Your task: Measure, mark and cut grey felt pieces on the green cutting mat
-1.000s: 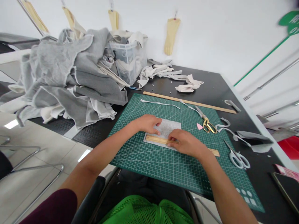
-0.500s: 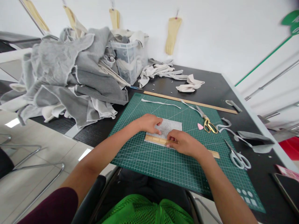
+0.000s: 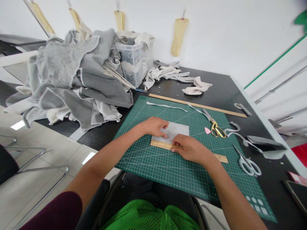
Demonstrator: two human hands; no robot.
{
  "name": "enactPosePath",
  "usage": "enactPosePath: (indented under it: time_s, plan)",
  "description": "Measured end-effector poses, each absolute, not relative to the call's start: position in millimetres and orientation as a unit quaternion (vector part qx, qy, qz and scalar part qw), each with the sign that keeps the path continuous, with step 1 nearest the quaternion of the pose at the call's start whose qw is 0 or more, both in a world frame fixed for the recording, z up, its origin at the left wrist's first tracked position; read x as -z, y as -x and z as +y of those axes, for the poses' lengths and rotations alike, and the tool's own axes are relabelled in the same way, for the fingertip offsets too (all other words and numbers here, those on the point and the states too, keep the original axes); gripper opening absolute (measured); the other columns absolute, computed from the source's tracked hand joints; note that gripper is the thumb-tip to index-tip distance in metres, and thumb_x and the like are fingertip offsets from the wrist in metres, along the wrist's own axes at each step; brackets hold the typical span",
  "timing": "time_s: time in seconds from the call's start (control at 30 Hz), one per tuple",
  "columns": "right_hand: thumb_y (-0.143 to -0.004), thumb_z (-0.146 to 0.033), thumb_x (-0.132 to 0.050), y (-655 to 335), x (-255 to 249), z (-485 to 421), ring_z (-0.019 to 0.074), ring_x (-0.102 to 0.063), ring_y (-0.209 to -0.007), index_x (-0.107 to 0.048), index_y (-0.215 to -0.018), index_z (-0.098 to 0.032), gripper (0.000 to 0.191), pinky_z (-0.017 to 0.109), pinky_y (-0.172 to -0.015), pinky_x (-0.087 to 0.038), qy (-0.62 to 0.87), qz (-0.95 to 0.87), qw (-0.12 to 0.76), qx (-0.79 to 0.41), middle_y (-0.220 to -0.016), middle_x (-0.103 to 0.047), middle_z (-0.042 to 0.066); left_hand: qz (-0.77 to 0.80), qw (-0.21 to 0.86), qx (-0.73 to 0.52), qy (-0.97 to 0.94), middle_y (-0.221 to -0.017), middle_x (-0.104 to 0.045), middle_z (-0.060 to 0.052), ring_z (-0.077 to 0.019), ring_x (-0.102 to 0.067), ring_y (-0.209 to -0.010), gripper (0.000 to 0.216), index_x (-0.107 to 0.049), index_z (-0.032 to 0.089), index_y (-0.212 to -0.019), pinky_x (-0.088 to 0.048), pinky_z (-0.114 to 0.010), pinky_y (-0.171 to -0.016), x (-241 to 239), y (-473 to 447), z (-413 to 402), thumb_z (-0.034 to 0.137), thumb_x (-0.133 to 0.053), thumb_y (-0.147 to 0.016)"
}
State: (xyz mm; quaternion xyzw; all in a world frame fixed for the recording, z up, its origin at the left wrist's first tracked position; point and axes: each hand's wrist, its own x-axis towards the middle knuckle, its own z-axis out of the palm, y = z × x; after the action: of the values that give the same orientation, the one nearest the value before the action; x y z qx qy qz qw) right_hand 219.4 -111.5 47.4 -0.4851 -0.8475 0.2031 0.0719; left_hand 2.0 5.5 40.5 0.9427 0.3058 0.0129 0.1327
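Note:
A small light grey cloth piece [image 3: 178, 128] lies flat on the green cutting mat [image 3: 144, 163]. My left hand [image 3: 156, 126] rests on its left side, thumb and forefinger apart, the other fingers curled or hidden. Along the cloth's near edge runs a wooden ruler [image 3: 161, 144]. My right hand [image 3: 188, 146] grips that ruler around its middle, fingers bent over it, hiding part of it and of the cloth's near right corner. To the right on the mat are a pink chalk piece [image 3: 207, 130], gold-handled scissors [image 3: 217, 129] and white-handled scissors [image 3: 248, 164].
A long wooden ruler [image 3: 196, 104] lies along the mat's far edge, near thin cloth strips [image 3: 168, 106]. A grey cloth heap [image 3: 64, 70] and a clear plastic bin [image 3: 135, 60] stand back left. Cloth scraps [image 3: 196, 87] lie behind; a phone [image 3: 297, 195] is at right.
The ruler has slid slightly toward me, to the cloth's near edge; the strip of cloth that showed below it is no longer visible. My left hand stays on the cloth.

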Motion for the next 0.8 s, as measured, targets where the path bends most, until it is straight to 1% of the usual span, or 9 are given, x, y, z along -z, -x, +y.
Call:
enactPosePath:
  time_s: [0.13,0.3,0.43,0.53,0.67,0.8]
  plan:
    - [-0.089,-0.027,-0.068,-218.3,-45.7,-111.6,0.0175,-0.059,-0.074,-0.066,-0.092,-0.022,0.007,0.027,-0.064,-0.038,0.483,-0.851,0.073,-0.195,-0.090,-0.067,0.003,0.305,0.135,-0.016,-0.942,-0.088,-0.068,0.000,-0.0193,-0.061,-0.079,0.051,-0.059,0.024,-0.103,-0.029,-0.027,-0.061,-40.4,-1.3,5.8,0.065,-0.069,-0.074]
    - [-0.089,-0.028,-0.068,-217.4,-45.1,-111.3,0.0188,-0.059,-0.077,-0.066,-0.093,-0.021,0.008,0.028,-0.066,-0.040,0.481,-0.853,0.077,-0.189,-0.090,-0.066,0.004,0.307,0.132,-0.013,-0.942,-0.086,-0.067,0.000,-0.0198,-0.061,-0.079,0.052,-0.059,0.024,-0.103,-0.029,-0.028,-0.061,-38.6,-1.7,7.2,0.065,-0.069,-0.073]
    - [-0.089,-0.029,-0.068,-217.8,-45.3,-111.7,0.0186,-0.059,-0.075,-0.065,-0.092,-0.021,0.009,0.028,-0.065,-0.040,0.484,-0.850,0.075,-0.193,-0.089,-0.065,0.004,0.307,0.127,-0.015,-0.943,-0.084,-0.067,0.000,-0.0193,-0.060,-0.077,0.052,-0.058,0.023,-0.097,-0.027,-0.027,-0.060,-37.3,-1.3,8.4,0.067,-0.069,-0.072]
    - [-0.090,-0.029,-0.067,-217.9,-45.6,-111.5,0.0190,-0.059,-0.075,-0.065,-0.092,-0.021,0.009,0.028,-0.066,-0.041,0.484,-0.851,0.073,-0.190,-0.088,-0.065,0.004,0.311,0.130,-0.011,-0.941,-0.084,-0.068,0.000,-0.0195,-0.060,-0.078,0.051,-0.059,0.023,-0.093,-0.029,-0.027,-0.061,-37.1,-0.8,8.9,0.068,-0.069,-0.071]
    - [-0.091,-0.029,-0.066,-217.5,-46.1,-110.8,0.0197,-0.060,-0.078,-0.066,-0.093,-0.021,0.008,0.029,-0.069,-0.042,0.475,-0.855,0.072,-0.194,-0.090,-0.065,0.005,0.318,0.136,-0.003,-0.938,-0.086,-0.068,-0.001,-0.0201,-0.059,-0.079,0.051,-0.060,0.023,-0.094,-0.032,-0.028,-0.064,-37.9,-1.0,8.6,0.068,-0.069,-0.071]
    - [-0.092,-0.031,-0.066,-217.2,-47.3,-111.3,0.0200,-0.060,-0.079,-0.066,-0.094,-0.021,0.010,0.029,-0.069,-0.042,0.481,-0.851,0.072,-0.195,-0.091,-0.066,0.005,0.310,0.150,-0.005,-0.939,-0.085,-0.067,0.000,-0.0190,-0.058,-0.077,0.048,-0.061,0.023,-0.095,-0.031,-0.027,-0.064,-38.2,0.6,10.1,0.066,-0.068,-0.073]
